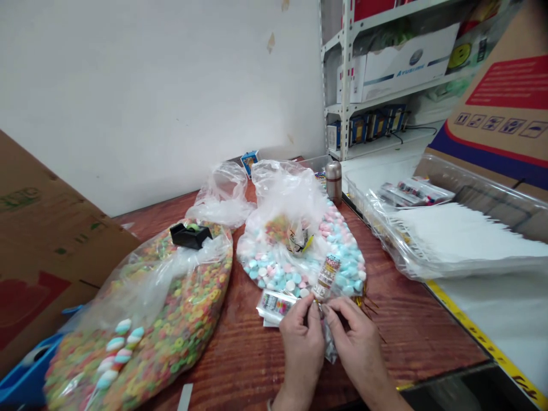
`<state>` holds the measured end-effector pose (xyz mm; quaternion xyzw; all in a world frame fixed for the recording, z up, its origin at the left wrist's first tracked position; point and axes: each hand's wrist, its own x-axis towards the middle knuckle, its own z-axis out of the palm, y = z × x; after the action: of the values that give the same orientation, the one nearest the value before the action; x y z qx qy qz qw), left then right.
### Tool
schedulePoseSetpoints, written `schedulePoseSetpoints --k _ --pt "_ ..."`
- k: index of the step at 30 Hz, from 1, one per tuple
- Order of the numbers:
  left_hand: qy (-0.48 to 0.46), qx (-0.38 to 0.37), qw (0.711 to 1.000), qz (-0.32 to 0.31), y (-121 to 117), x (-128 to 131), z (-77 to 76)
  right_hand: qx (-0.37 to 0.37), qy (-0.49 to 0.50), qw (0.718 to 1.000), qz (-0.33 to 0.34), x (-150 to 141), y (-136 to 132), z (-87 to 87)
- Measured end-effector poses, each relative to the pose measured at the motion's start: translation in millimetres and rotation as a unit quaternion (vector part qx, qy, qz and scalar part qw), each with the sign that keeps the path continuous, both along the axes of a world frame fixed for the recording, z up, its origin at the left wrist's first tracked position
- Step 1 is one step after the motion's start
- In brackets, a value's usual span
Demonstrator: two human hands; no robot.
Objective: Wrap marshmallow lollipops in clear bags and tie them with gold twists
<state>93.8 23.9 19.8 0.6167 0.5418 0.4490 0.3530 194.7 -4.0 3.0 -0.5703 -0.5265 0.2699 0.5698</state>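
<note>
Left hand (302, 349), right hand (357, 349) pinched together on crinkly clear packet (330, 344), contents hidden; glossy printed tube (326, 277) just beyond grip; bagged pastel candies (278, 274) behind.

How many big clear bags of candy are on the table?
2: the bag of colored candy rings on the left, and the bag of pastel candies in the middle. Others may be hidden.

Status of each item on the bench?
Left hand: pinching clear candy packet at its neck
Right hand: pinching the same packet
Pastel candy bag: lying full, top loose
Cereal-ring bag: lying full, under the tape dispenser
Steel flask: upright
</note>
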Motion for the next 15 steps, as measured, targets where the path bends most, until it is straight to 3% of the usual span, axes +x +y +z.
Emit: schedulePoseSetpoints --k 6,10,13,15 --pt "-0.001 0.025 1.0 0.008 -5 0 -5.5 -0.028 0.034 0.999 -0.027 -2 0 -0.5" --pt "-0.09 -0.03 0.995 -0.023 -4 1 -8.0 -0.055 0.078 0.995 0.0 0 0 9.3" --pt "-0.183 -0.076 0.974 -0.108 3 -5 2.6 -0.045 0.068 0.995 0.051 6 -4 15.9" --pt "-0.219 -0.08 0.965 -0.118 5 -17 16.9 0.001 -0.009 0.998 0.058 13 -9 18.5"
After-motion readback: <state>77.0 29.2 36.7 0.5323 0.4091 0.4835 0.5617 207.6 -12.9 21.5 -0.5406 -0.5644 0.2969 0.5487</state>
